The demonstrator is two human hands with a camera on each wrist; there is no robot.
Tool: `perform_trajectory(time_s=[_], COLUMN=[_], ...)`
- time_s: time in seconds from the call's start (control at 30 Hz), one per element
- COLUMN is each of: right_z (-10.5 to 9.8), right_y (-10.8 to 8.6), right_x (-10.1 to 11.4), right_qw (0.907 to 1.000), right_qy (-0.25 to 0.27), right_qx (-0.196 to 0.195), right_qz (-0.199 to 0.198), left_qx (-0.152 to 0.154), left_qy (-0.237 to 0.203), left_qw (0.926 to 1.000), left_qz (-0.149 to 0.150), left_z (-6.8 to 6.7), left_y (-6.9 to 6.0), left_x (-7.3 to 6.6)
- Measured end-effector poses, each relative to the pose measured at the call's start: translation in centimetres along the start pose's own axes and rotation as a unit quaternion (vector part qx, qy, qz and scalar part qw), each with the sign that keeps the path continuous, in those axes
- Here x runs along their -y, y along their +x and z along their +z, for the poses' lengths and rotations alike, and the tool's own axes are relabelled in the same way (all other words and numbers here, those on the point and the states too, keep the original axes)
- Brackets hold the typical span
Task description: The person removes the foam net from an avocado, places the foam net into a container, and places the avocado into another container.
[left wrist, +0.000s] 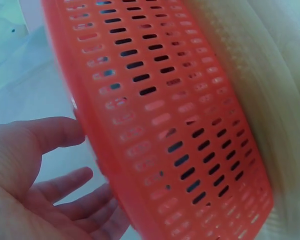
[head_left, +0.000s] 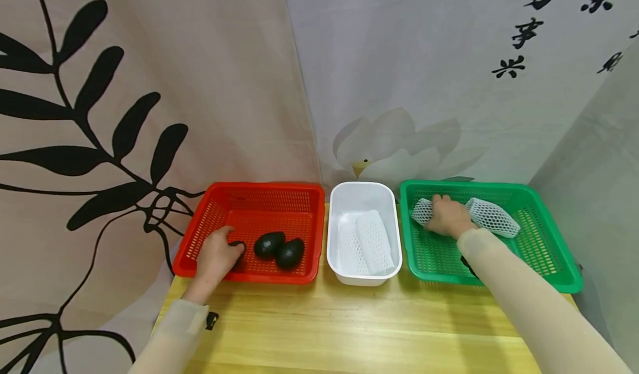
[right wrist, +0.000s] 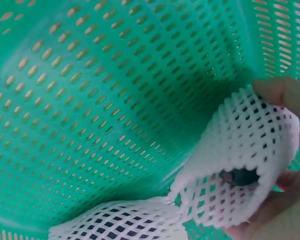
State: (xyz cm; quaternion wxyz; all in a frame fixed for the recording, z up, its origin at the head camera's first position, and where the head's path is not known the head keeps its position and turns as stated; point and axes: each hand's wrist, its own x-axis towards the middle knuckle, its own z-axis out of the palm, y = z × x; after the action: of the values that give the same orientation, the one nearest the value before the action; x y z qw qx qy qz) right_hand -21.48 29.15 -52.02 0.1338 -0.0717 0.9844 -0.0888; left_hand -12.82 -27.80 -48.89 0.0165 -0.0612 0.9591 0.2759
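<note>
My left hand (head_left: 218, 254) reaches over the front rim of the red basket (head_left: 269, 217), its thumb and fingers apart beside a dark avocado (head_left: 239, 247); the hand partly covers that fruit. Two more avocados (head_left: 270, 244) lie to its right. In the left wrist view the basket wall hides the fruit, and the fingers look loosely extended. Inside the green basket (head_left: 536, 218), my right hand (head_left: 449, 217) grips a white foam net (right wrist: 245, 135) with a dark fruit showing through its opening. Near it lies another foam net (head_left: 494, 217) with something dark showing through its mesh.
Between the baskets stands a white tub (head_left: 339, 252) with white foam nets (head_left: 374, 241) lying in it. All three containers sit along the back of a wooden table (head_left: 349, 324). A printed curtain (head_left: 239, 85) hangs right behind them.
</note>
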Motion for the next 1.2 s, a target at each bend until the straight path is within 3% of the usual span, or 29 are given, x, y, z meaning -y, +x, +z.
perform_trajectory(time_s=[0.27, 0.57, 0.8, 1.2], right_z=[-0.2, -1.7, -2.2, -1.9], right_y=[-0.5, -2.3, -4.0, -7.3], right_x=[0.2, 1.0, 1.1, 2.8], right_qw=[0.9995, 0.9974, 0.9933, 0.982], right_qy=[0.0, 0.044, 0.034, 0.097], right_qx=[-0.025, -0.048, -0.1, -0.159], right_qz=[-0.018, -0.031, -0.047, -0.031], left_qx=[-0.029, -0.065, -0.085, -0.104], left_qy=[0.023, 0.016, 0.003, -0.011], left_qw=[0.9991, 0.9964, 0.9931, 0.9866], left_qz=[0.023, 0.052, 0.081, 0.125], left_z=[0.1, -0.1, -0.1, 0.7], left_y=[-0.4, -1.3, -2.3, -3.5], left_x=[-1.2, -3.2, -4.8, -6.4])
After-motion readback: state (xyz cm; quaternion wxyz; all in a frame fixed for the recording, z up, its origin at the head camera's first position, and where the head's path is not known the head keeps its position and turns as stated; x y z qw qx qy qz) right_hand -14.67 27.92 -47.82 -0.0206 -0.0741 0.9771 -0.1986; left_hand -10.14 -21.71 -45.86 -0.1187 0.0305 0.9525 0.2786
